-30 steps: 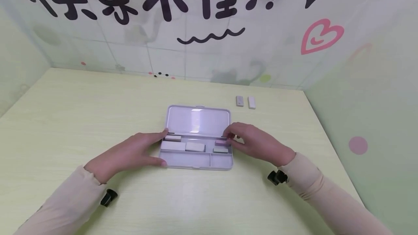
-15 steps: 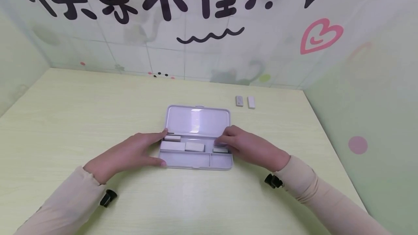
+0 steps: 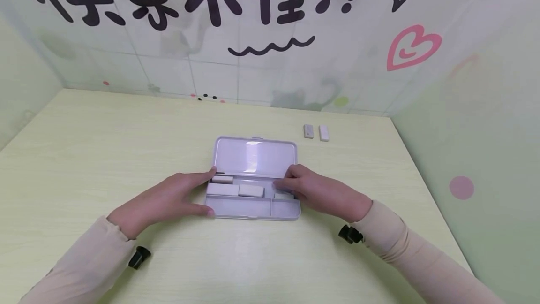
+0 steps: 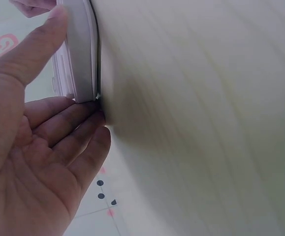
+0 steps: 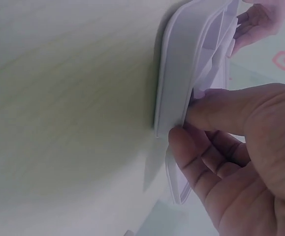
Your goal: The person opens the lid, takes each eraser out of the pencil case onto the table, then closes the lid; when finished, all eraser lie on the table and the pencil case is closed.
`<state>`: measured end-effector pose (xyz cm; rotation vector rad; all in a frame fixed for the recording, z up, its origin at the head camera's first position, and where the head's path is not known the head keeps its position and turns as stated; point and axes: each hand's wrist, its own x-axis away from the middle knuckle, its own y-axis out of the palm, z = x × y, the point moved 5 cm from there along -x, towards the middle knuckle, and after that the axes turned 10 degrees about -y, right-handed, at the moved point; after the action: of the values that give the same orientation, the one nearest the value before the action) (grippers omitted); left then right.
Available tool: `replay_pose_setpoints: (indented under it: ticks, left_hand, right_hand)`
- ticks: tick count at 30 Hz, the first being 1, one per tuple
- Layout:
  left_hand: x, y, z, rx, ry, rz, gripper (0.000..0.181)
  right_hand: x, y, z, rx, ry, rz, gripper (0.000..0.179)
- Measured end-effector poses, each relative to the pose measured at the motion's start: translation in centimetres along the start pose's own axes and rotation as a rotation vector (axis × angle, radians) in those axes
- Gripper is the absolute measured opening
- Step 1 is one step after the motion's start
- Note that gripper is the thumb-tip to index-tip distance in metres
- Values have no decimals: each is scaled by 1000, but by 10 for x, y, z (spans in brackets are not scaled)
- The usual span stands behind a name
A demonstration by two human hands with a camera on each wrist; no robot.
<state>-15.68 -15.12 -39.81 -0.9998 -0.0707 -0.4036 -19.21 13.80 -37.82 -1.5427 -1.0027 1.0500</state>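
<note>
An open pale lilac pencil case (image 3: 242, 206) lies with its lid (image 3: 232, 154) leaning back. At its left end, my left hand (image 3: 170, 197) holds it, thumb at the front corner and fingers by the hinge; the left wrist view shows these fingers against the case (image 4: 80, 54). My right hand (image 3: 325, 191) reaches over the right wall, its fingers bent down into the back compartment. In the right wrist view its thumb (image 5: 221, 112) goes inside the rim; what the fingertips hold is hidden. Two white erasers (image 3: 222, 189) (image 3: 251, 190) lie in a row, and a small eraser (image 3: 284, 196) lies under the right hand.
Another eraser (image 3: 222, 179) lies along the hinge side of the case. Behind the case to the right, a grey eraser (image 3: 308, 131) and a white eraser (image 3: 323, 133) lie on the table (image 3: 126, 135). Printed walls (image 3: 485, 154) bound the table.
My right hand has moved left and down into the case, covering the pinkish eraser that showed there a second ago. The left hand and the case have stayed put.
</note>
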Motion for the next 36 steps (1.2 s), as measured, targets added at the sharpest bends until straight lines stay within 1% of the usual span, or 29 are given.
replay_pose_setpoints:
  ticks: [5,12,18,22,27,31,36]
  left_hand:
    - [0,0,0,-2,3,3,102]
    - [1,-2,-1,6,6,4,102]
    - [1,-2,-2,13,7,-2,102]
    - [0,-3,-1,19,4,-6,102]
    - [0,-3,-2,13,-9,-6,103]
    - [0,-3,-3,11,-9,-9,103]
    - [0,-3,-2,8,5,-9,102]
  right_hand:
    - [-3,-2,-2,11,-2,-14,34]
    - [-8,-4,-4,43,8,-74,33]
    - [-9,-3,-4,59,37,-83,31]
    - [-8,-4,-4,81,53,-76,33]
    - [-5,-5,-4,86,39,-48,31]
    - [-2,-7,-2,61,56,-31,32]
    - [3,-13,3,19,92,-1,39]
